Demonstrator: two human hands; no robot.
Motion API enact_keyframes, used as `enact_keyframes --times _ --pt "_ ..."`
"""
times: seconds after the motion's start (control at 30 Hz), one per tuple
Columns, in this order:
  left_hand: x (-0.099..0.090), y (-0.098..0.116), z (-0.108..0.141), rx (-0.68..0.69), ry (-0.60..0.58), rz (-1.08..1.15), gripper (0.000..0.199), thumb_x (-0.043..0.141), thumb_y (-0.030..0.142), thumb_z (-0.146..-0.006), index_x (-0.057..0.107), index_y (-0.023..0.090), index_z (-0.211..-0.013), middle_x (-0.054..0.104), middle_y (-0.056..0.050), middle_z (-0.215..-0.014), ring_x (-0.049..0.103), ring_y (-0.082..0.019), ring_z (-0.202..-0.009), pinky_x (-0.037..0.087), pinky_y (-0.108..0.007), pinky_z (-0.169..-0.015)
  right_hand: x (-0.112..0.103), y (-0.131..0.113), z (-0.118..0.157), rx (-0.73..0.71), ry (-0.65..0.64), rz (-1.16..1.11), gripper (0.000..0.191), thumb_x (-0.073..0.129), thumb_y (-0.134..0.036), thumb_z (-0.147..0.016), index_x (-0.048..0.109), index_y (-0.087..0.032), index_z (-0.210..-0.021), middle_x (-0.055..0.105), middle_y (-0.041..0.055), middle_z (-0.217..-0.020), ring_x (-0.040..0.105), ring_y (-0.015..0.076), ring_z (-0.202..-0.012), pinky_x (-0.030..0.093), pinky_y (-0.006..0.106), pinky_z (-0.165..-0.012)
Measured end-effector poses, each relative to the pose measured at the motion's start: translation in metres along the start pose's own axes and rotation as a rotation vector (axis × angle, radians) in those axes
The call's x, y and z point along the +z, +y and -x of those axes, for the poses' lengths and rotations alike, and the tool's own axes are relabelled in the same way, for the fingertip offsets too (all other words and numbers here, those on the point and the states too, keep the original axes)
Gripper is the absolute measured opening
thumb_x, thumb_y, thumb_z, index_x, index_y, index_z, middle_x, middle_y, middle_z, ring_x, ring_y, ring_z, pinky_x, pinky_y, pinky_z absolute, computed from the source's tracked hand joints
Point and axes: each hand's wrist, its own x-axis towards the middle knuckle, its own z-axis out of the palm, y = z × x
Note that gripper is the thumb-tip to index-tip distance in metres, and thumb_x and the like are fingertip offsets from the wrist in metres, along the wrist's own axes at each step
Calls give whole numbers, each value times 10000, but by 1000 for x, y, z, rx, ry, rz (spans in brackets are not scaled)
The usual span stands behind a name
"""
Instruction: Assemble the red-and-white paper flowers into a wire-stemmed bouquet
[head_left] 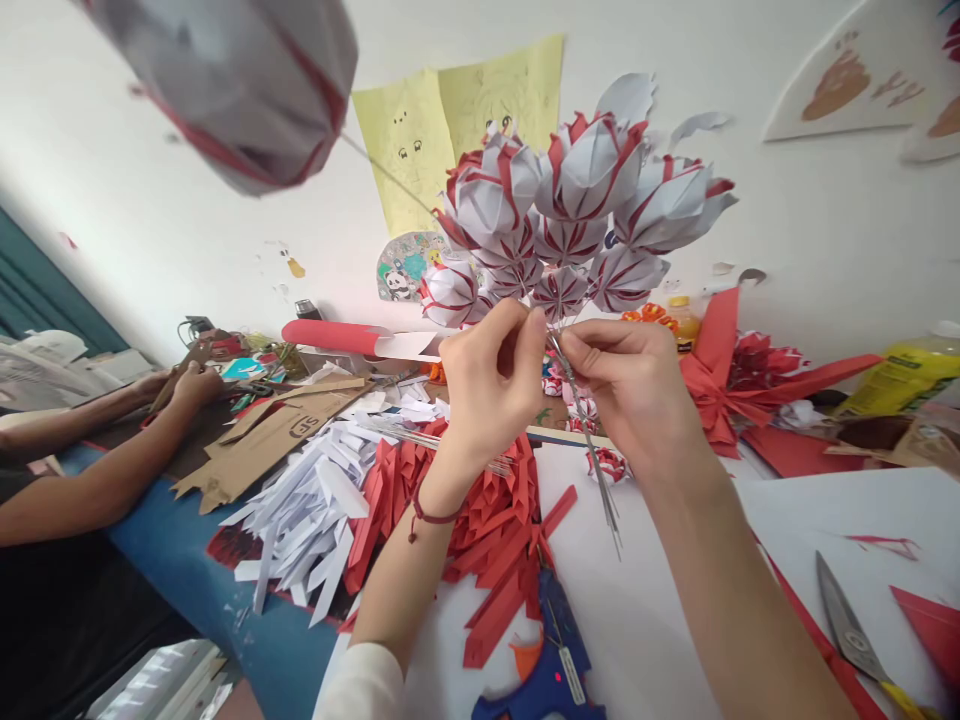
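Observation:
A bouquet of white paper flowers with red edges [559, 205] stands up in front of me, its grey wire stems [592, 450] hanging down between my hands. Closed in a pinch, my left hand [491, 375] grips the stems just under the blooms. My right hand [630, 385] pinches the same wire bundle from the other side, thumb and forefinger pressed together. One more paper flower [247, 90] looms close at the upper left, its wire running toward the bunch. Exactly which wires each hand grips is hidden by the fingers.
Piles of white paper strips [315, 510] and red folded strips [495, 540] lie below. A blue glue gun [559, 660] rests at front, scissors [851, 620] at right. At left, another person's hands [191, 385] hold brown cardboard. A yellow bottle [907, 370] stands right.

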Motion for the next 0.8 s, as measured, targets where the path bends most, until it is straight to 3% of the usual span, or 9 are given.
enact_keyframes --times 0.27,0.47,0.8 --pt "-1 2 -2 21 2 -12 368 539 331 -968 419 191 -649 356 61 -530 294 -70 -470 289 -240 -485 -2 2 -1 -12 -10 28 232 791 -328 -689 659 -165 -589 463 -3 -610 379 106 -596 329 264 -532" --pt "-2 4 -3 32 -39 -10 379 545 324 -967 416 186 -638 342 62 -534 274 -69 -483 281 -235 -489 -2 1 -1 25 1 15 245 802 -319 -670 646 -160 -568 380 -20 -562 303 94 -553 228 269 -489" --pt "-1 0 -2 2 -49 12 369 533 347 -975 433 186 -658 375 61 -538 307 -63 -472 303 -220 -486 -3 5 -2 17 -9 13 273 798 -342 -671 621 -163 -565 413 -13 -578 336 102 -567 249 275 -519"
